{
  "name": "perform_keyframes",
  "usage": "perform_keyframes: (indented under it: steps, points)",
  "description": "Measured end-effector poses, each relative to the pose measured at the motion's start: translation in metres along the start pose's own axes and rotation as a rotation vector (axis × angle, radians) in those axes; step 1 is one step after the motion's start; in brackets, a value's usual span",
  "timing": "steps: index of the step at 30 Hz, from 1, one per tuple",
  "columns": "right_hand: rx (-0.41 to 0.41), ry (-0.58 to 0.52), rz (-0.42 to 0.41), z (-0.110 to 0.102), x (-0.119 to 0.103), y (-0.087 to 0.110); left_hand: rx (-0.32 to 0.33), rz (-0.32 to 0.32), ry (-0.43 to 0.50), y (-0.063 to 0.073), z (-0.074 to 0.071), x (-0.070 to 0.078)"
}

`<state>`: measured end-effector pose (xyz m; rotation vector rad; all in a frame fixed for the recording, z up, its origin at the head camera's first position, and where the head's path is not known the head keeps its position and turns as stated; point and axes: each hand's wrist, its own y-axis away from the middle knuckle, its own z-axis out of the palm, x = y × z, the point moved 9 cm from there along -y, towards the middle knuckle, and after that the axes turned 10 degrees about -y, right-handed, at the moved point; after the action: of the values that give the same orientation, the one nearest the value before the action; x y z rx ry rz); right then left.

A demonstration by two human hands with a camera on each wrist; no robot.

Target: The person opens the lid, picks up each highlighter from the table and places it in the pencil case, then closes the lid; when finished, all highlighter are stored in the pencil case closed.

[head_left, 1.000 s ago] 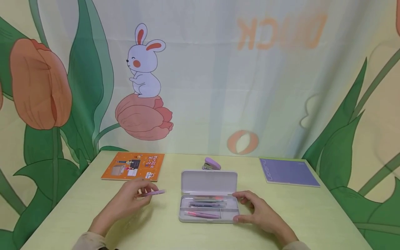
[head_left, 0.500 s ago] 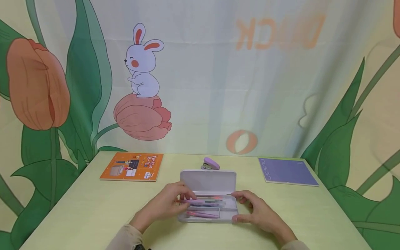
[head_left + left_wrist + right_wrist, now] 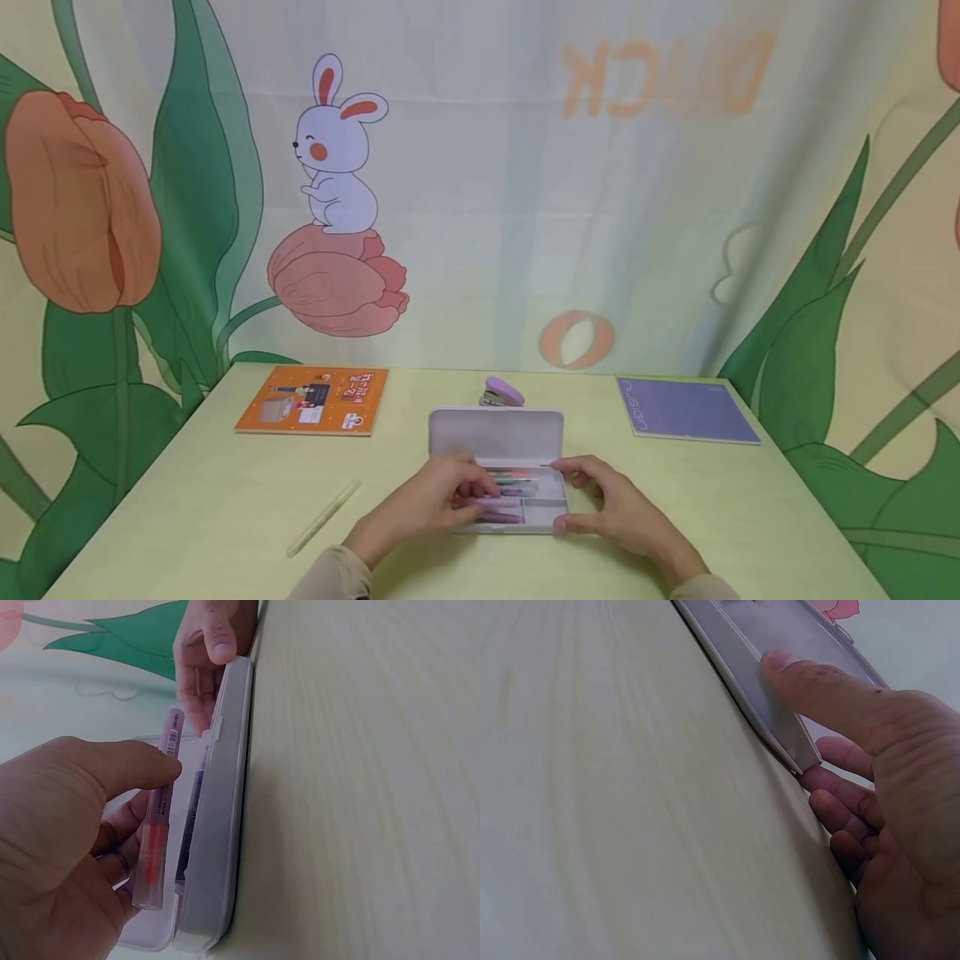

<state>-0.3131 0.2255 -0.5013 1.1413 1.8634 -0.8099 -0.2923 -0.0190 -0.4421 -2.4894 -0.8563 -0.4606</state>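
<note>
My left hand (image 3: 442,500) pinches a purple pen (image 3: 157,802) between thumb and fingers, low over the front compartment of a pale grey pencil case (image 3: 495,433). The pen's near end is clear with red inside. In the left wrist view it overlaps the case's front wall. The case lies with its lid raised. Several pens (image 3: 517,482) rest in its rear compartment, and a darker purple pen (image 3: 501,517) lies in front, partly covered by my fingers. My right hand (image 3: 618,508) holds the case's right end, thumb (image 3: 810,675) on the front edge, fingers at the end and back corner.
A yellow pen (image 3: 324,518) lies on the table left of my left forearm. Behind the case stands a purple stapler (image 3: 501,392). An orange booklet (image 3: 315,400) lies at back left, a blue-purple notebook (image 3: 686,410) at back right. A printed curtain (image 3: 465,208) hangs behind.
My left hand has carried the purple pen rightward from beside the case to over its front compartment. The yellow pen has come into view at left. My right hand stays at the case's end.
</note>
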Motion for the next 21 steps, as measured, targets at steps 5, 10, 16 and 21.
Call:
perform_keyframes:
  steps: [5,10,16,21]
  points:
    - [0.003,-0.008,0.010,0.000,-0.001,0.000,-0.020,-0.028,0.029,0.004,0.003,-0.002]
    - [0.004,-0.023,-0.014,0.000,-0.004,0.002,0.005,-0.052,0.050,0.009,-0.006,-0.006]
    - [0.006,-0.019,-0.019,0.000,-0.006,0.002,0.092,-0.084,-0.014,0.024,-0.040,-0.020]
    - [0.008,-0.016,0.004,0.001,-0.004,0.002,0.147,-0.175,-0.052,0.048,-0.066,-0.041]
